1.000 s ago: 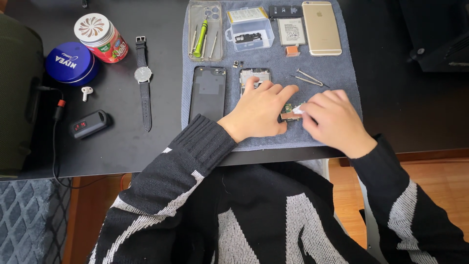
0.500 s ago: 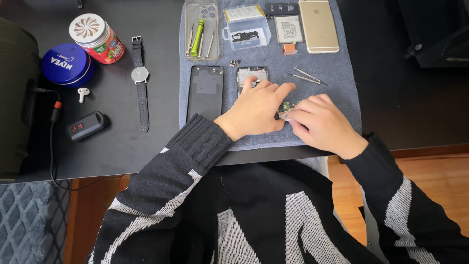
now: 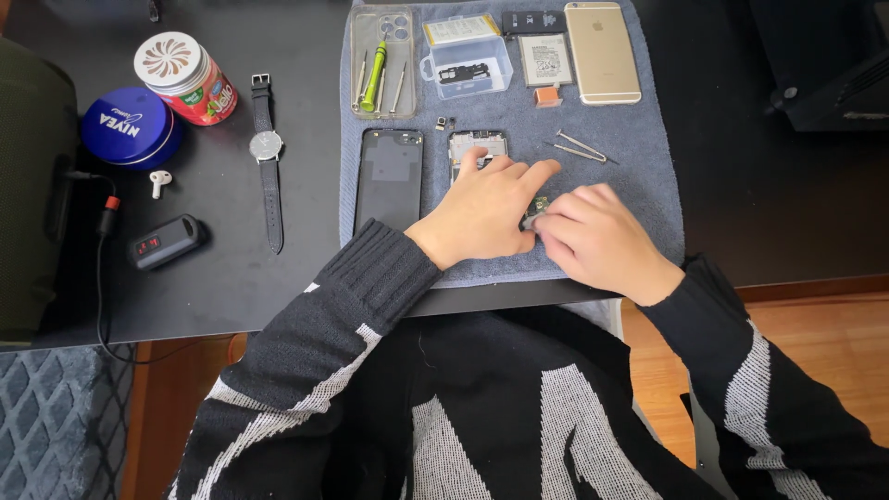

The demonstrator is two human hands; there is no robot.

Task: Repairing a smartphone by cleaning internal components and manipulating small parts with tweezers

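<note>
My left hand (image 3: 482, 208) lies flat, fingers spread, over the opened phone (image 3: 477, 145) on the grey towel (image 3: 639, 176). My right hand (image 3: 593, 236) pinches a small circuit board (image 3: 536, 208), which sits between both hands just right of the phone. The board looks light, stiff and fragile, so I judge its bare edges the safest hold. Tweezers (image 3: 581, 148) lie farther right of the phone, a black back cover (image 3: 389, 181) just left of it, all on the dark worktop (image 3: 222, 278).

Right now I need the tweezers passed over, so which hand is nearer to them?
Right. The right hand lies just below the tweezers on the grey towel; the left hand sits further to their left, over the opened phone.
</note>
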